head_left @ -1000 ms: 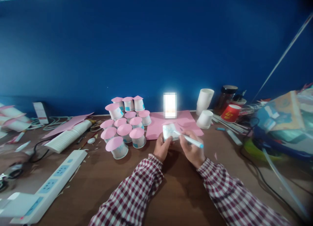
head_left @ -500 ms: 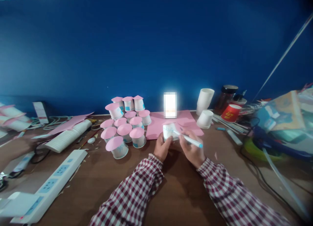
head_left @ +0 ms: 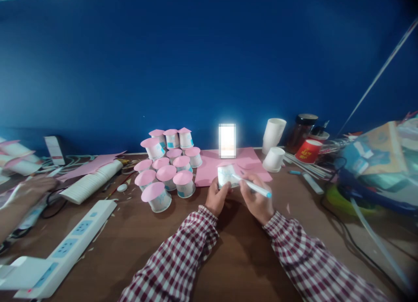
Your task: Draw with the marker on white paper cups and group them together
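My left hand is closed round the lower left side of a white paper cup that has faint blue lines on it. A white marker with a blue end is gripped in my right hand, its tip against or very near the cup's right side. Beneath and behind the cup lies a sheet of pink paper. Left of my hands stands a group of several white cups with pink paper cone tops, some bearing blue patches.
A bright blurred screen stands behind the pink paper. At right are a stack of white cups, a red cup and a marker cap. A power strip and another person's hand are at left.
At the far left the other person's hand has moved further into view, near the cables. My own hands, the cup and the marker hold almost the same position.
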The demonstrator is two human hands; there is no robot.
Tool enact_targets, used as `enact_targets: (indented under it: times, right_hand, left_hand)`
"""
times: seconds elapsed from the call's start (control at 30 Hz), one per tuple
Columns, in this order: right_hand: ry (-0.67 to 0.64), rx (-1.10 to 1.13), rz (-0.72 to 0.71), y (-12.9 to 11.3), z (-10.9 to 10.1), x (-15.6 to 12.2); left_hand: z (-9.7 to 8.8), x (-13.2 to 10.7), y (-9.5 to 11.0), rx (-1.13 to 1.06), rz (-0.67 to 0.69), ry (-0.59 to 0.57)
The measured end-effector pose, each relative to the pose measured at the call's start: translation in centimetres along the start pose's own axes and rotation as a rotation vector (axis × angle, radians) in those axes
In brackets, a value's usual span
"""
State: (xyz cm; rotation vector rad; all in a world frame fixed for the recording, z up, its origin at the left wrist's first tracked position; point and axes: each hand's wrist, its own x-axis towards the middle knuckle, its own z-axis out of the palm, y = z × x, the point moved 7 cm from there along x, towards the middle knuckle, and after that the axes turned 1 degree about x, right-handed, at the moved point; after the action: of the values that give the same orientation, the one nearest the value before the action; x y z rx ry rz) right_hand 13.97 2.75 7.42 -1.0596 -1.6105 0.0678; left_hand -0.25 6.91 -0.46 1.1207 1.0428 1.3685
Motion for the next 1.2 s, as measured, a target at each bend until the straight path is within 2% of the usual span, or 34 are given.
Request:
enact_targets:
  times: [0.6, 0.87, 1.13, 1.2]
  right_hand:
    - [-0.032, -0.001, -0.024, -0.6, 0.1, 0.1]
    - [-0.049, 0.019, -0.01, -0.5, 0.2, 0.1]
    - [0.039, 0.051, 0.019, -0.3, -0.4, 0.0]
    - [0.026, 0.043, -0.007, -0.5, -0.2, 0.0]
  left_hand:
    - [0.0, -0.1, 0.5, 0.022, 0.03, 0.005]
    - [0.1, -0.5, 1.3, 0.037, 0.038, 0.005]
    - [0.0, 0.0, -0.1, -0.044, -0.017, 0.011]
    - [0.0, 0.0, -0.2, -0.053, -0.021, 0.013]
